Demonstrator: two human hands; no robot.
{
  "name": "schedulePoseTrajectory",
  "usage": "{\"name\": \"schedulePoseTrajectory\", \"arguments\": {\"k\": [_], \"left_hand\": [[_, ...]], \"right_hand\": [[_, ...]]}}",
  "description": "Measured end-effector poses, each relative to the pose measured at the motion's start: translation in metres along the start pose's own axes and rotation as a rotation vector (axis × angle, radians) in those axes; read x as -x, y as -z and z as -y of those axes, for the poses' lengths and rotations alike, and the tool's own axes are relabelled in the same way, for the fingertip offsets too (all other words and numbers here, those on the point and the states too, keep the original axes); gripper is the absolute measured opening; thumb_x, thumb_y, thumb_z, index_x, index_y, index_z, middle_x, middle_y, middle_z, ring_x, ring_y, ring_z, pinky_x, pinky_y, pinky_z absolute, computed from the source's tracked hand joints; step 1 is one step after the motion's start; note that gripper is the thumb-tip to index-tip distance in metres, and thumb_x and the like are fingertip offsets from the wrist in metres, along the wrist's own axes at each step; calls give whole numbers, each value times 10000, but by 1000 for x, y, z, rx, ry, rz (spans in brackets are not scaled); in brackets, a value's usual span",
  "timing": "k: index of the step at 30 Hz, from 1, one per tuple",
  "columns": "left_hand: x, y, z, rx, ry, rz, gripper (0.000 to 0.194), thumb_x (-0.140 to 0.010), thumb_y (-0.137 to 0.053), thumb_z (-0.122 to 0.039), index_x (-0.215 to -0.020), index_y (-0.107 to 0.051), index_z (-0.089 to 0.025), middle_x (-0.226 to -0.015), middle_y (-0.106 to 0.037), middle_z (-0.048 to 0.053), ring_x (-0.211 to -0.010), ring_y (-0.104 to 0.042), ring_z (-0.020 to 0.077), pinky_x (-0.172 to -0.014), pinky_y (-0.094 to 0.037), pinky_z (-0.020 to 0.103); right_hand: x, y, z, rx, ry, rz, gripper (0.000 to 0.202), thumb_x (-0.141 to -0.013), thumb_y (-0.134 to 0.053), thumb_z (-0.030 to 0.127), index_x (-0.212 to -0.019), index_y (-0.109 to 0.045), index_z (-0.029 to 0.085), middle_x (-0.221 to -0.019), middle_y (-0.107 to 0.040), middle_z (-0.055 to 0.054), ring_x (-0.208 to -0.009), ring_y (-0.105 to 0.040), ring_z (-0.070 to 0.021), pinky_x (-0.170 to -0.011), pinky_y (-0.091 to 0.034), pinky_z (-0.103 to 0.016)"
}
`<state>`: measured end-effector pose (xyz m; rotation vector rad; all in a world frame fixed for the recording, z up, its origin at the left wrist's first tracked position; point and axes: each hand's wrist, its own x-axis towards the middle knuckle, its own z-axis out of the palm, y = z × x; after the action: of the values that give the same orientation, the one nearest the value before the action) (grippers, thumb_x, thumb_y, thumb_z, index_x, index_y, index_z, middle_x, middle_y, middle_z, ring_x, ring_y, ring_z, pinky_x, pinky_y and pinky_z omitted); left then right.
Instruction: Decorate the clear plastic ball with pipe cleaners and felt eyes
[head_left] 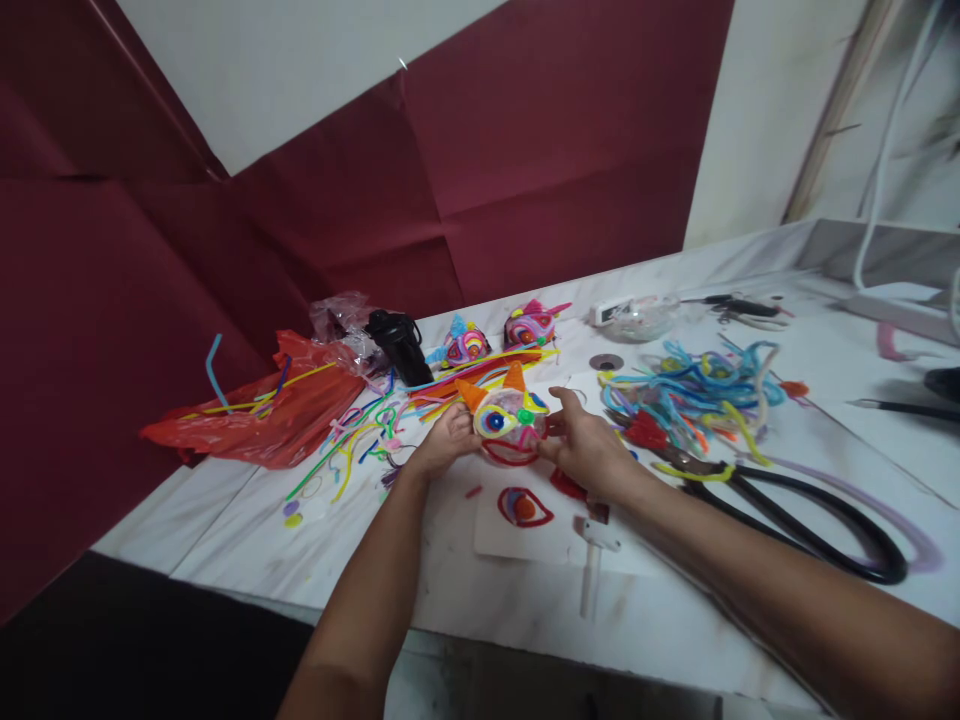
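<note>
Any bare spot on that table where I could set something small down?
Bare tabletop shows at front left, between the yellow disc and left forearm; another patch lies before the white paper, between that forearm and the white tool. It's crowded behind: loose strips left, the eared figure centrally, a blue heap right, with black-handled pliers.

The round, multicoloured cat-faced piece with orange ears (516,425) is showing fuzzy, matt outlines. Left of it, the crumpled red plastic bag (262,405) is looking glossy; behind it, the creased maroon paper backdrop (555,140) is giving a dull sheen. Right of it, tangled blue stems (686,378) are looking fuzzy, and beneath it, the marble-streaked white tabletop (262,540) is looking smooth.
</note>
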<state>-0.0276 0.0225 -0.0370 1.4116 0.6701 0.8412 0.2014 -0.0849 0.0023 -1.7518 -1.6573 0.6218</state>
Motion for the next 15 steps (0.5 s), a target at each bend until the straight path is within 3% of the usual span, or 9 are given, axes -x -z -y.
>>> {"name": "schedulePoseTrajectory", "arguments": {"k": [7,15], "left_hand": [[1,1,-2,-37,3,-14,576,-560,-940,-278,-999,-580,-178,-1014,-680,57,-923,-651,162,-831,-492,272],[5,-1,-7,-66,25,-18,603,-526,-948,-256,-999,-581,-183,-990,-664,46,-918,-647,162,-826,-502,279]], "right_hand": [[10,0,2,130,69,-1,713,-841,-611,274,-1455,-284,120,-1173,-720,-169,-1070,-678,-341,-792,-478,-374],[19,11,7,236,142,52,656,-863,-578,269,-1444,-321,104,-1126,-744,-169,-976,-712,-322,-729,-467,-348]]}}
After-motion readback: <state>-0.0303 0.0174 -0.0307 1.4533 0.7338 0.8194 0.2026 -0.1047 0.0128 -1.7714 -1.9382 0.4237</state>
